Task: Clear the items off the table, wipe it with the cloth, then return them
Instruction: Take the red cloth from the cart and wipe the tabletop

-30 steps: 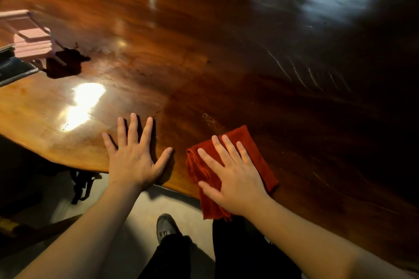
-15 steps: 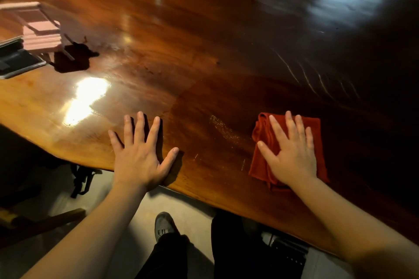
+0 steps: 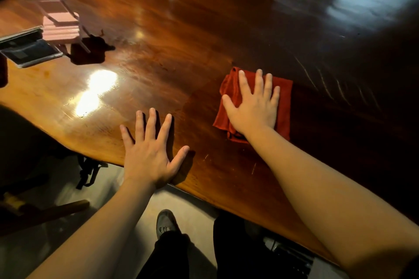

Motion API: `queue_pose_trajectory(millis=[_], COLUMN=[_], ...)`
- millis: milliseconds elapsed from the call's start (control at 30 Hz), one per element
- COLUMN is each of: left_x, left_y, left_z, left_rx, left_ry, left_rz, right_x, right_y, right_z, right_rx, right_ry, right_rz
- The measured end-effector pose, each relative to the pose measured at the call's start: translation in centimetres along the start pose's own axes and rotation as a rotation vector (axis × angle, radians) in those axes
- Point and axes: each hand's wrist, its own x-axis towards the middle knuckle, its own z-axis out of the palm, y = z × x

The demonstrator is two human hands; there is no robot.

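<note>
A folded red cloth (image 3: 284, 97) lies on the glossy brown wooden table (image 3: 204, 29), a little in from the near edge. My right hand (image 3: 254, 106) presses flat on it, fingers spread, covering its middle. To the left of the cloth, my left hand (image 3: 149, 154) rests palm down on the bare wood by the table's edge, fingers apart, holding nothing.
A small pink chair-shaped stand (image 3: 60, 22) and a dark flat device (image 3: 29, 50) sit at the table's far left. A dark object (image 3: 3, 70) shows at the left frame edge. Below the table edge are my shoe (image 3: 166, 222), dark trousers and a black strap (image 3: 88, 172) on the floor.
My right hand slid the red cloth from the near table edge out to the right, then farther onto the table. The left hand stayed planted.
</note>
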Motion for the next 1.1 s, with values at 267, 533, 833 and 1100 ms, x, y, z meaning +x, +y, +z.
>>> queue_pose_trajectory(millis=[267, 533, 833, 1100], left_x=[-0.1, -0.2, 0.3, 0.5], left_y=[-0.1, 0.3, 0.6, 1.7], left_z=[-0.3, -0.8, -1.9, -4.8], left_rx=[-0.029, -0.028, -0.047, -0.129], left_ry=[-0.033, -0.073, -0.171, -0.235], left_rz=[-0.002, -0.029, -0.098, -0.255], right_x=[-5.2, -10.1, -11.2, -9.3], right_y=[-4.6, -1.9, 1.9, 1.8], right_z=[1.1, 1.7, -0.1, -3.5], right_rx=[0.075, 0.14, 0.119, 0.198], right_ry=[0.038, -0.06, -0.283, -0.494], right_rz=[-0.369, -0.596, -0.682, -0.7])
